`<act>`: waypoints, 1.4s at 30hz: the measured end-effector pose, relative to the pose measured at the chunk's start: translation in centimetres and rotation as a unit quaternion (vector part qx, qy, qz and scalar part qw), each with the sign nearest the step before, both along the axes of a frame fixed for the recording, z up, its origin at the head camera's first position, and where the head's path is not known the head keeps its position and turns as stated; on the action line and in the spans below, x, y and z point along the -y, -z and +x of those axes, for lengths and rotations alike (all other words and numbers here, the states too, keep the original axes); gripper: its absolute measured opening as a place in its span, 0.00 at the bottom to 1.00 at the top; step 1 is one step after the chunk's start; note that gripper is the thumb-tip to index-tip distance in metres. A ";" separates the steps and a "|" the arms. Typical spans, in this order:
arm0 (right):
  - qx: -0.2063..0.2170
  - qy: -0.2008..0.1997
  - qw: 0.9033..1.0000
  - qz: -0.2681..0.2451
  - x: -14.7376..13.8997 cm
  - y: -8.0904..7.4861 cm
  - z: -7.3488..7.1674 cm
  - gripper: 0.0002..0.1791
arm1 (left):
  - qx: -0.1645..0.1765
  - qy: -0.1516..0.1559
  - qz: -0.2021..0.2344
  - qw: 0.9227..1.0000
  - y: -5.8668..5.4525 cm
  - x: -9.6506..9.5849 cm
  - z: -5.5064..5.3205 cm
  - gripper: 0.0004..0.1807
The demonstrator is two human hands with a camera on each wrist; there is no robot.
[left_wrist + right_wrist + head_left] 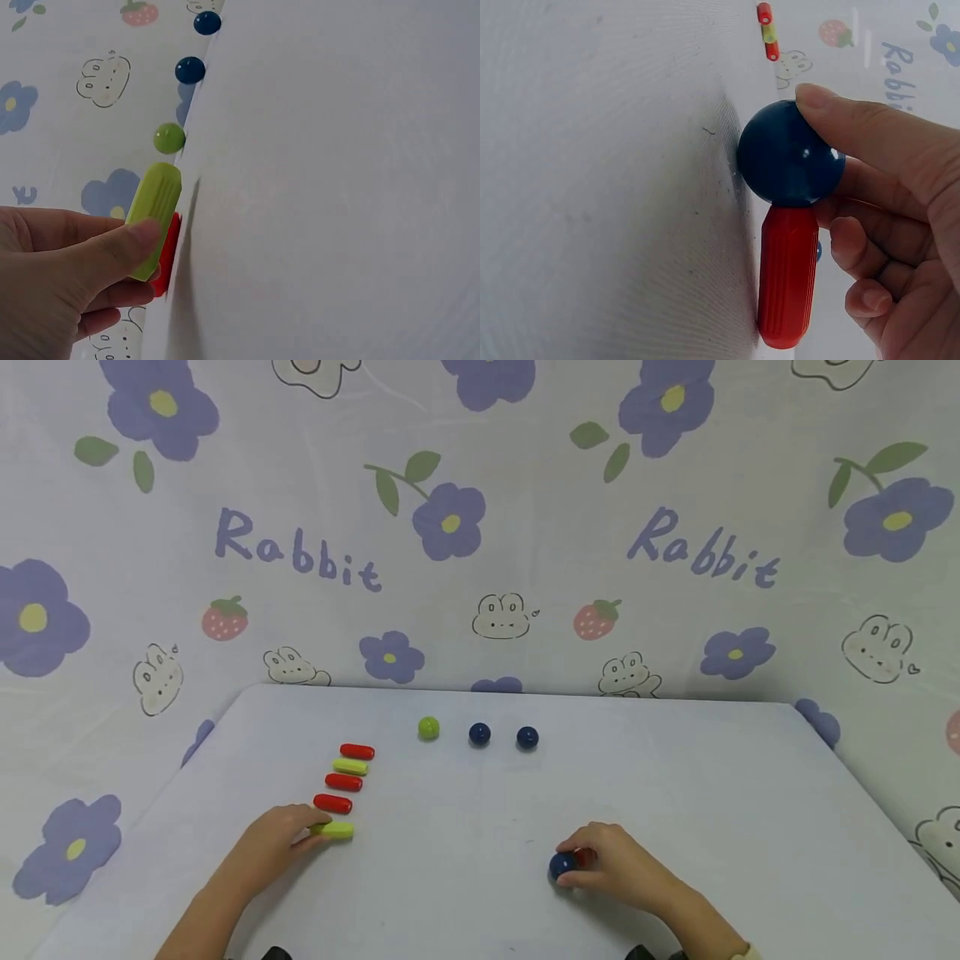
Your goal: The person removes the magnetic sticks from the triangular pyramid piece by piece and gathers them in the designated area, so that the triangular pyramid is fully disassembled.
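On the left of the table, my left hand point(273, 839) pinches a short yellow-green ridged stick point(159, 206) between thumb and fingers. Just beyond it lies a red stick point(332, 803), the nearest in a row of similar sticks. Farther right, my right hand point(618, 868) grips a dark blue ball point(784, 154) close over the table, thumb on one side and fingers on the other. A red ridged stick point(787, 277) extends from the ball, end against it; I cannot tell whether they are joined. In the head view the hand covers most of this stick.
The row continues away with a red stick point(343, 782), a yellow-green stick point(350, 767) and another red stick point(357, 751). Near the white table's point(675, 777) back edge sit a green ball point(429, 728) and two blue balls point(480, 734). A patterned cloth point(525, 552) hangs behind.
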State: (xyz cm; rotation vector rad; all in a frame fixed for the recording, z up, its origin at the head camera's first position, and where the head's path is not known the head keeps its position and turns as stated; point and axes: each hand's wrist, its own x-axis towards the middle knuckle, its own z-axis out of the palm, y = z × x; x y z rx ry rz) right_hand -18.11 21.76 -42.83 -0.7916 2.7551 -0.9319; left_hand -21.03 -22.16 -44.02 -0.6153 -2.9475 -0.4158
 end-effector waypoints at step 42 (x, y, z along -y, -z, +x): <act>0.040 0.006 0.999 0.008 -2.2 0.2 -0.9 0.09 | -0.190 0.089 -0.027 0.977 -2.5 -2.1 0.0 0.18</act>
